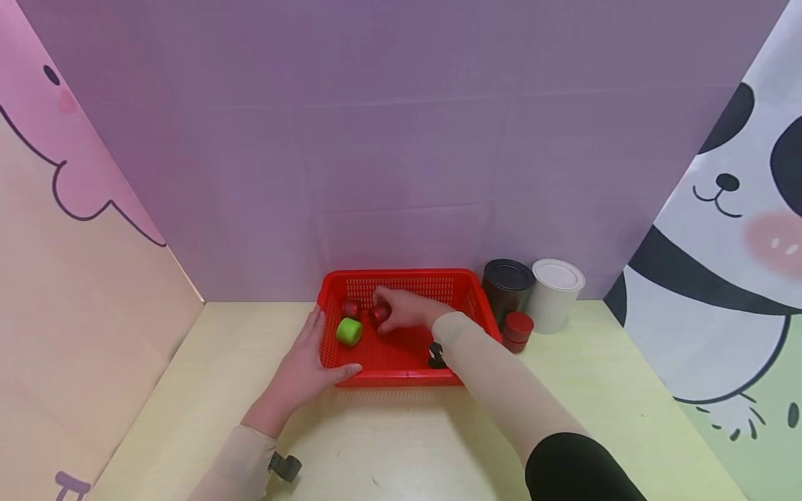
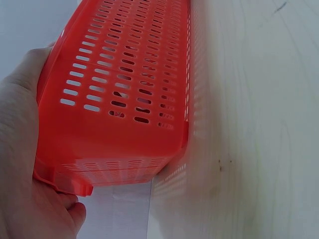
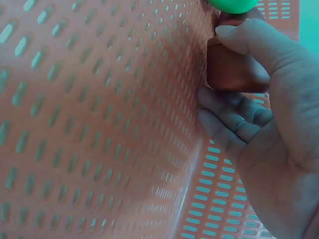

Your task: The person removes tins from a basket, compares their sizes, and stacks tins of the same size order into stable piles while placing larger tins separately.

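A red plastic basket with slotted walls stands on the table. My left hand holds its near left corner, with the thumb over the front rim and the fingers along the left side. Inside the basket, my right hand grips a small red canister; the right wrist view shows the thumb on this canister and fingers beneath it. To its left lie another small red canister and a small green canister, which seems tipped on its side.
A black can and a white can stand to the right of the basket, against the purple back wall. In front of them is a small red lidded canister, close to the basket's right side. The pale table extends towards me.
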`<state>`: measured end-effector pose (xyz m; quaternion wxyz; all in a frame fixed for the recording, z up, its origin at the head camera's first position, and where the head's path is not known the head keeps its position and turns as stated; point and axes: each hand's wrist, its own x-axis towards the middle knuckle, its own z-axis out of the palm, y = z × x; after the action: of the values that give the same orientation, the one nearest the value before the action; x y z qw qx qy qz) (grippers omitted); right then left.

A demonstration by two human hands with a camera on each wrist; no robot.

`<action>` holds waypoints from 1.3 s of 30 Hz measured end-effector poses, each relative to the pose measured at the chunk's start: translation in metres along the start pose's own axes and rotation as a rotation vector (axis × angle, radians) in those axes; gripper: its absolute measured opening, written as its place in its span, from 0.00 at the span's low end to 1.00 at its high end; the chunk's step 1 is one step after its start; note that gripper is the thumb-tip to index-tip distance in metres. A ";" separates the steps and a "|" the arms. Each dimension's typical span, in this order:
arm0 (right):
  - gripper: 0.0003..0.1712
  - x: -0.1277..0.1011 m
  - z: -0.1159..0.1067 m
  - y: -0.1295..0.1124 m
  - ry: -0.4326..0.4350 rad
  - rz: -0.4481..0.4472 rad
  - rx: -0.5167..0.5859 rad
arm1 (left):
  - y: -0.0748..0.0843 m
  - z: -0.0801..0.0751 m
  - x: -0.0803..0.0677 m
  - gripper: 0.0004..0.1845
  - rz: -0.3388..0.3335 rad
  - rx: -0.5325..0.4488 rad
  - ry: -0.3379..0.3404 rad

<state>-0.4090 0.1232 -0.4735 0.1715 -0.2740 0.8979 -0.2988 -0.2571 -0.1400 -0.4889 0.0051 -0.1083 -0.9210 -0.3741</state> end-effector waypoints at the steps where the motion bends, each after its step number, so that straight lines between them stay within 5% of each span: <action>1: 0.33 0.000 0.000 0.000 0.002 -0.005 0.004 | 0.000 0.000 0.000 0.74 0.003 0.001 0.001; 39: 0.31 -0.007 -0.013 -0.015 0.329 -0.057 0.166 | -0.001 -0.001 0.002 0.74 0.030 -0.008 0.009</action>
<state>-0.4039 0.1230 -0.4536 0.0357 -0.2318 0.8778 -0.4177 -0.2592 -0.1409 -0.4888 0.0146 -0.1205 -0.9177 -0.3782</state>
